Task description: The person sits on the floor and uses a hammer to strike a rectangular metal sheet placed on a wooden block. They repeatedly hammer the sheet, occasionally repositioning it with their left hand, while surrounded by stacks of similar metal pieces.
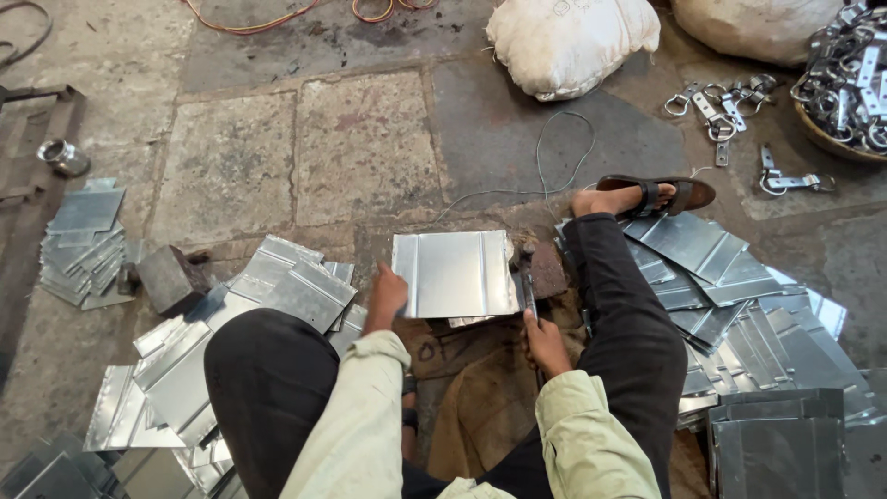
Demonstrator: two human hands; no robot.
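Observation:
I sit on the floor with my legs spread. A shiny ribbed metal sheet (455, 273) lies flat between my knees. My left hand (386, 294) grips its left edge. My right hand (545, 340) is closed around the handle of a hammer (527, 282), whose head rests by the sheet's right edge. A brown cloth (471, 397) lies under the work spot.
Piles of cut metal sheets lie at my left (277, 296), at my right (739, 305) and at far left (83, 245). A metal block (169, 277) sits at left. White sacks (568, 42), loose hasps (730, 106) and a basket of hardware (845, 83) are at the back.

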